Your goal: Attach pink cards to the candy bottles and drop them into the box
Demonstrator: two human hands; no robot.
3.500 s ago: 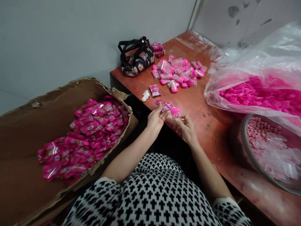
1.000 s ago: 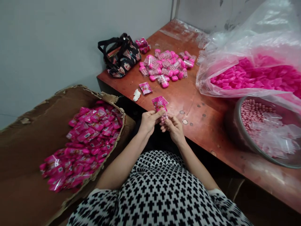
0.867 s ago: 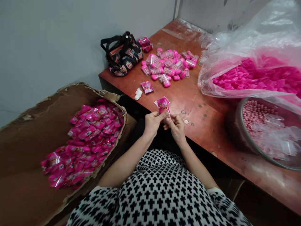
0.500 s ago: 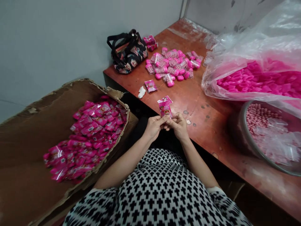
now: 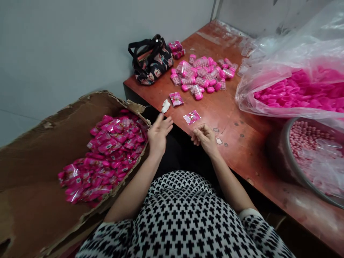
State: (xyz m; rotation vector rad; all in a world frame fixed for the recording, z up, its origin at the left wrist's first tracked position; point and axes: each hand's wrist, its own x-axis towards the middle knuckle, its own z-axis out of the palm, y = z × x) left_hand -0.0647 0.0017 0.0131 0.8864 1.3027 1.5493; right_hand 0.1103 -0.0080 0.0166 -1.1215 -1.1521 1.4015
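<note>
My left hand (image 5: 159,134) is over the near rim of the cardboard box, fingers spread and nothing in them. At the table edge, my right hand (image 5: 206,140) has its fingers curled toward the thumb, with no object showing between them. Just beyond its fingertips a flat pink printed card (image 5: 192,116) lies on the table. Farther left on the table are a pink packet (image 5: 176,99) and a crumpled white scrap (image 5: 166,106). The cardboard box (image 5: 29,157) at my left holds a heap of shiny pink packets (image 5: 115,139).
Pink-capped clear bottles of beads (image 5: 201,73) lie piled on the reddish table (image 5: 228,107). Behind them stands a floral handbag (image 5: 153,62) beside more packets (image 5: 176,48). To the right are a plastic bag of pink caps (image 5: 301,89) and a tub (image 5: 290,154) of pink beads and clear bottles.
My hands have separated, the left moving left and opening. The pink packet they held is no longer in them. The card behind it now shows fully on the table.
</note>
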